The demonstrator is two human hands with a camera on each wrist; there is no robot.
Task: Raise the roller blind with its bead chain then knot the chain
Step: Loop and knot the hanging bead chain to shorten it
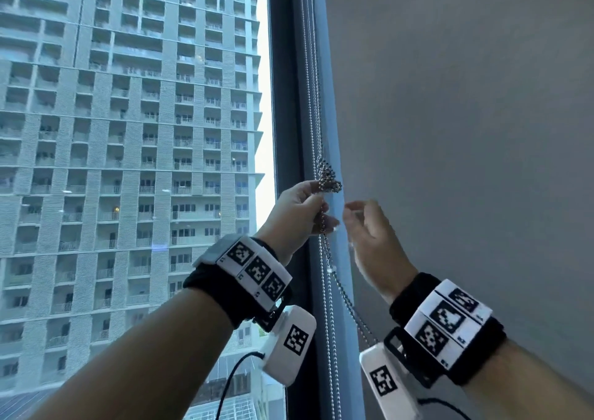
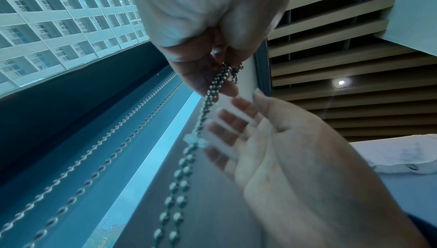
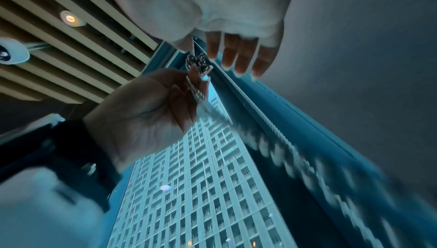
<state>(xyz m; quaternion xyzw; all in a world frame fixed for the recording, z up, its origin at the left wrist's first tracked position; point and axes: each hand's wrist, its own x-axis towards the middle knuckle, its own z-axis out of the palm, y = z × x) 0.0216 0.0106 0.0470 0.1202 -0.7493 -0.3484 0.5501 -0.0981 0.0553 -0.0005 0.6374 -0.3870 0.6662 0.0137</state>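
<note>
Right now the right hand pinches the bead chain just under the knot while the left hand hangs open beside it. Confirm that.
Wrong hands. The left hand pinches the bead chain just under the knot; the right hand hangs open beside it, holding nothing. The head view shows it.

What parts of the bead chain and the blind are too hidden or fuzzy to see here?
- Knot, head view: too small to tell how tight.
- Lower chain, right wrist view: motion-blurred.
- Chain's bottom loop, head view: hidden behind the right wrist's camera.
- Blind's top roller: cut off by the head view's upper edge.
- Left hand's fingertips: hidden behind the palm.
</note>
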